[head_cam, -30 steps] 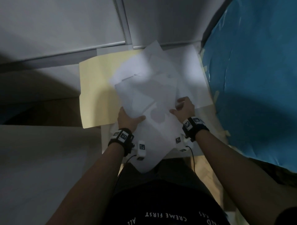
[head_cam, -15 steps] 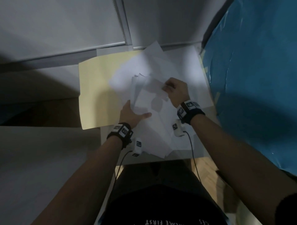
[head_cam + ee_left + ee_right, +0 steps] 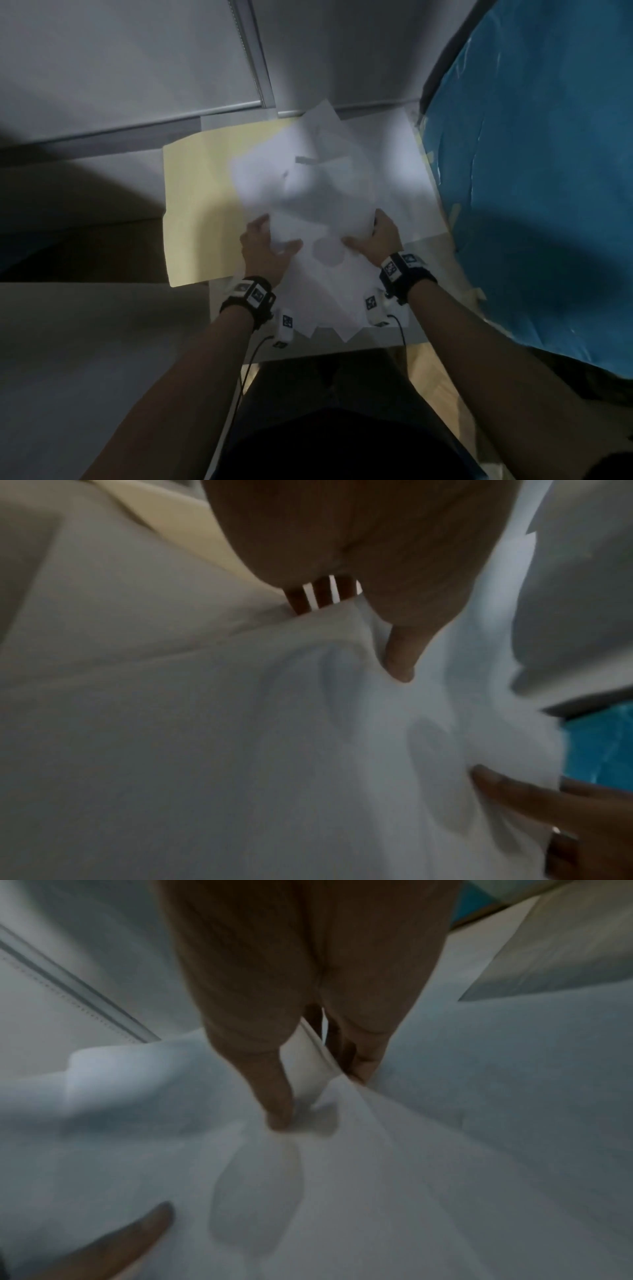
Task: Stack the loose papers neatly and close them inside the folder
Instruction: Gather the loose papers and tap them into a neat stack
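Tight quarters here. The blue sheet rises hard along the right side, so there is little passage there past the table edge. At the back, the grey wall and its rail close off the far side right behind the folder. The open lane lies on the left, over the folder's bare yellow flap. The fanned papers cover the middle, with the left hand and right hand clamped on either side.
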`<state>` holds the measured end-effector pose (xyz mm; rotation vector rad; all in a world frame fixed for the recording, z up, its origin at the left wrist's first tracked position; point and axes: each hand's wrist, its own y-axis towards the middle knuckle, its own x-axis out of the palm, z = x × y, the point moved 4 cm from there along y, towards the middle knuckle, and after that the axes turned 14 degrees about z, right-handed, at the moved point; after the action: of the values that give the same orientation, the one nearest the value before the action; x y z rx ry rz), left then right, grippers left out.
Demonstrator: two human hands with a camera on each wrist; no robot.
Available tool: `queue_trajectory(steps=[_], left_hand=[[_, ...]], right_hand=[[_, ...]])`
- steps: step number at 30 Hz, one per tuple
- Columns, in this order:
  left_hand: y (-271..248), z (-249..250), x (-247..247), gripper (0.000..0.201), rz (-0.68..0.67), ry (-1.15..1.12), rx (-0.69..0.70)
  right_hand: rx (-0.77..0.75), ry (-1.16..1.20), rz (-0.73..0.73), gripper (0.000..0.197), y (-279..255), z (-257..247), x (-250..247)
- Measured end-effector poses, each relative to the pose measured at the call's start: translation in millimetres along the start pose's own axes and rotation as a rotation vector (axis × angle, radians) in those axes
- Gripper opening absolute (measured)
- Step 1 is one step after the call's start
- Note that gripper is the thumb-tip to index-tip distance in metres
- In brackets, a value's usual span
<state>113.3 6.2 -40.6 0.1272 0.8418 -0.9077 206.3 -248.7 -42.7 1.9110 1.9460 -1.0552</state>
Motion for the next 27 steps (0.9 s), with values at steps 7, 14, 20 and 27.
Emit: queue_trajectory(steps=[7, 14, 20, 27], left_hand=[[19.2, 24.3, 17.3, 0.059, -0.024, 0.2, 0.029], [21.1, 30.3, 1.4, 0.109, 0.275, 0.072, -0.344], [23.5, 12.6, -0.4, 0.109, 0.256, -0.118, -0.411], [15.1, 15.7, -20.1, 0.098, 0.389, -0.234, -0.25]], right_hand=[[0.234, 0.05, 0.235, 0.105, 2.6, 10.0, -7.1], [0.193, 0.073, 0.11, 0.093, 11.4, -4.0, 0.7], [0.096, 0.161, -0.025, 0.059, 7.6, -25.6, 6.7], [-0.138, 0.084, 0.252, 0.014, 1.7, -31.8, -29.9]])
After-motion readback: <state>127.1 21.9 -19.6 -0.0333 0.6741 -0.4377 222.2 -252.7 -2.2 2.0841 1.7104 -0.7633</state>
